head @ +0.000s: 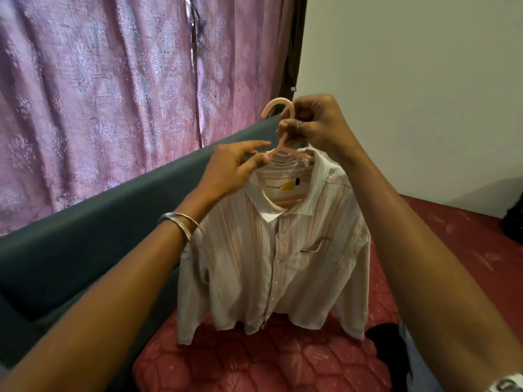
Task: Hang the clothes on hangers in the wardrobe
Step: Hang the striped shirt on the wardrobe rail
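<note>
A single head-worn camera is looking forward and down, close to a shirt (271,250) hanging above a bed (283,363), curtains (99,94) far left.

1. The shirt (271,261) is cream with pale orange stripes, collared and buttoned down the front, with a chest pocket; it hangs upright on the hanger, its hem above the red mattress.
2. The hanger (283,142) is pale pink plastic, hook uppermost, shoulders inside the collar.
</note>
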Motion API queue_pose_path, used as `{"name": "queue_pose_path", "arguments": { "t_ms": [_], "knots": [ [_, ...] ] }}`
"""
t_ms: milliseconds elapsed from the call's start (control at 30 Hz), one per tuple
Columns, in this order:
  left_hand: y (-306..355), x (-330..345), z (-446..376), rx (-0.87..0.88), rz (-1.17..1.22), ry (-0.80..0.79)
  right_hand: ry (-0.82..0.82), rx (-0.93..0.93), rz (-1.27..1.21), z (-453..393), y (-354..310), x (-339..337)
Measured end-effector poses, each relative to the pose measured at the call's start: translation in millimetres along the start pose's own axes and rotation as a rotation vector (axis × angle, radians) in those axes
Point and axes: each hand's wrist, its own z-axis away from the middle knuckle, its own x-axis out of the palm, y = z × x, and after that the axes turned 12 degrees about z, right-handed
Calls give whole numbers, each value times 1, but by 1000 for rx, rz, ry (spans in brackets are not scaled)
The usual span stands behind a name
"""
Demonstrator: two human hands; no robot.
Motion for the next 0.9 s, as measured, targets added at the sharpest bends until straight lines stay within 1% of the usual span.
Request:
{"name": "queue_pose_path", "arguments": {
  "t_ms": [33, 100, 167, 233, 300, 333, 367, 400, 433, 500, 533, 567, 633, 700, 833, 900],
  "knots": [
    [3, 2, 2, 14, 46, 96, -37, -27, 1, -4, -4, 8],
    [6, -5, 3, -3, 61, 257, -60, -80, -34, -12, -14, 22],
    [8, -20, 4, -57, 29, 302, -38, -91, -131, -17, -24, 30],
    [12, -40, 10, -60, -14, 344, -30, -97, -243, -26, -42, 42],
    [21, -64, 21, -27, -81, 438, -77, -114, -327, -34, -62, 56],
    [23, -65, 22, -28, -93, 480, -88, -108, -330, -34, -62, 53],
    [32, -93, 37, -27, -149, 560, -143, -137, -347, -39, -80, 66],
    [33, -96, 38, -46, -153, 609, -151, -147, -264, -38, -74, 61],
    [43, -128, 54, -58, -188, 677, -175, -221, -148, -42, -88, 71],
    [58, -172, 75, -81, -197, 749, -190, -295, 116, -41, -103, 79],
    [73, -202, 95, -71, -240, 798, -201, -337, 153, -38, -125, 92],
    [84, -221, 104, -74, -275, 835, -203, -360, 179, -37, -135, 100],
    [109, -260, 134, -61, -370, 907, -155, -463, 216, -34, -171, 127],
    [136, -298, 174, -60, -435, 972, -104, -558, 224, -26, -220, 158],
    [194, -368, 269, -122, -593, 1079, -14, -711, 201, 11, -334, 217],
    [222, -400, 311, -135, -656, 1162, 53, -825, 179, 31, -382, 242]
  ]
}}
